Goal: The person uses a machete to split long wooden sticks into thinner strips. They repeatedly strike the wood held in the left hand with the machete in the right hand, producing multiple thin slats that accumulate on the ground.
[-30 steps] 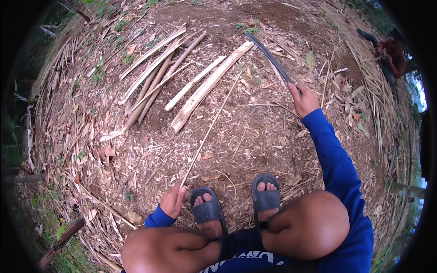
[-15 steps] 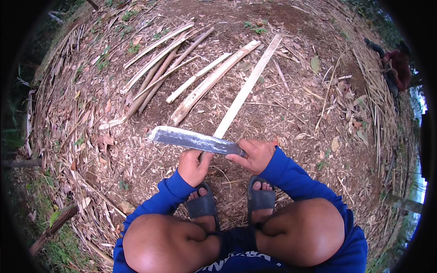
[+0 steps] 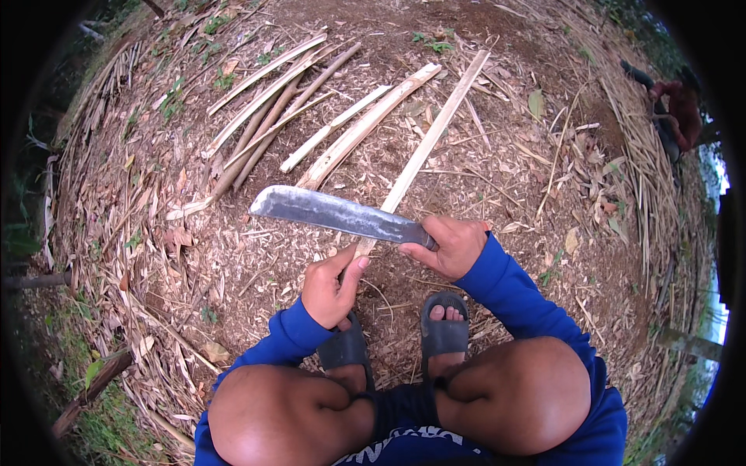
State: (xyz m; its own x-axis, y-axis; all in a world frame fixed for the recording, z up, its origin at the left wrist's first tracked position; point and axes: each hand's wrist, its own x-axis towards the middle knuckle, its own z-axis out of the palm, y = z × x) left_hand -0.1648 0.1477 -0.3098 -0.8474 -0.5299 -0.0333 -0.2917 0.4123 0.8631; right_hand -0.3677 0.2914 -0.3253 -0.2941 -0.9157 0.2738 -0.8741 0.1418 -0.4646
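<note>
My right hand is closed round the handle of a machete, whose broad, worn blade points to the left. Under the blade runs a pale wooden stick, stretching away from me over the ground. My left hand grips the near end of this stick, thumb on top, just below the blade. The blade lies across the stick a little beyond my left fingers. Most of the machete handle is hidden in my right fist.
Two split pale sticks lie beyond the blade. Farther left is a loose pile of sticks, some peeled, some with bark. Wood chips and dry leaves cover the soil. My sandals are close below my hands. Another person is at the far right.
The machete has moved slightly away from me and to the right along the stick, with my right hand. My left thumb now shows on the stick's near end, apart from the blade.
</note>
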